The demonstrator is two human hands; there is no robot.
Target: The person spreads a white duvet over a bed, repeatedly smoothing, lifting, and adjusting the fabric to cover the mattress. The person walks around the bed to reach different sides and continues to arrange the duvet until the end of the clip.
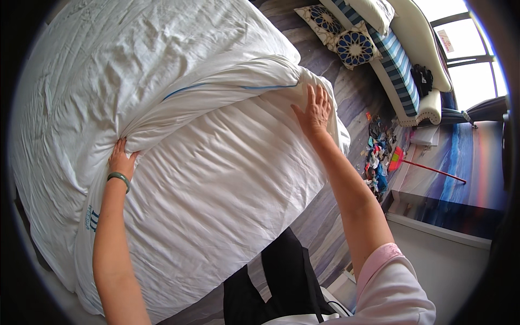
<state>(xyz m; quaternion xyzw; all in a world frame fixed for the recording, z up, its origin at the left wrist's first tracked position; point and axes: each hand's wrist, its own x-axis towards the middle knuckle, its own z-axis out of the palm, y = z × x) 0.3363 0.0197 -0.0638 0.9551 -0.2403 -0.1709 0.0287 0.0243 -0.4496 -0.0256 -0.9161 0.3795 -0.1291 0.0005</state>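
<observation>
A big white duvet (216, 157) lies over the bed, its upper part folded back in a thick, wrinkled roll with a blue strip (187, 90) along it. At the left end of this fold my left hand (122, 160), with a green bangle at the wrist, grips the gathered cloth; creases converge at its fingertips, which are partly sunk in the fabric. My right hand (314, 112) rests near the duvet's right corner, fingers stretched and palm down on the cloth, below the blue strip's right end.
A cream sofa (433, 49) with blue striped seat stands at upper right, patterned cushions (355, 47) beside it. Litter is heaped on the floor (376, 151) next to a red broom (398, 159). A white cabinet-like surface (433, 260) is at lower right.
</observation>
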